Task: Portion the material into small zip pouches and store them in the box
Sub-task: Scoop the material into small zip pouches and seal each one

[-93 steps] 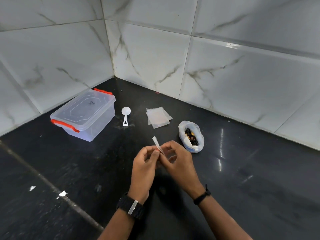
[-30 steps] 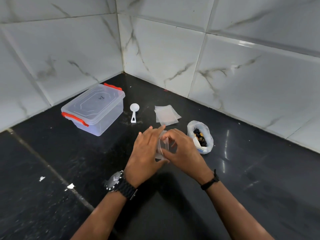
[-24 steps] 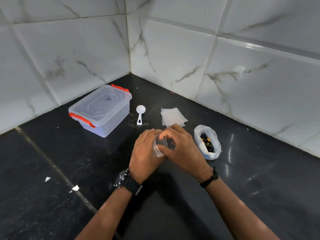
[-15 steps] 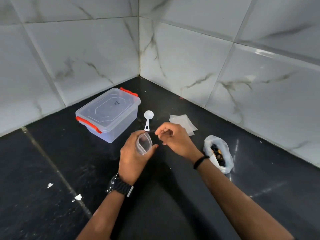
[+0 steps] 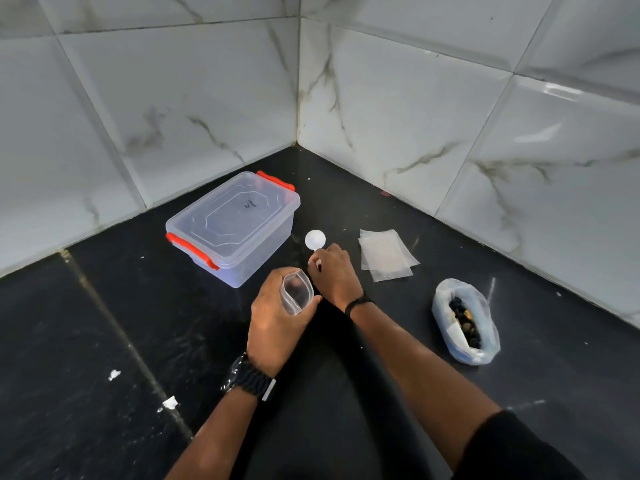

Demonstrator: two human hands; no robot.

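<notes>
Left hand [image 5: 277, 320]: grip closed around 1 small clear zip pouch [image 5: 297, 293], held upright above the desk [image 5: 104, 341] with its mouth spread open. A black watch [image 5: 247, 377] sits on that wrist.

Right hand [image 5: 333, 271]: reaches forward, fingers curled down onto the handle of the white plastic scoop [image 5: 314, 240], which lies on the desk; the round bowl shows just beyond the fingertips. Whether the grip has fully closed on the handle cannot be told. A black band [image 5: 358, 303] circles that wrist.

The clear storage box [image 5: 232, 226], lid on, with 2 orange latches, stands to the left of the scoop. A small stack of flat empty pouches [image 5: 386, 254] lies to the right of the scoop. The white plastic bag [image 5: 465, 322] holding dark material lies open, well right of both hands.

White marbled tiles [image 5: 415, 116] back the corner.
</notes>
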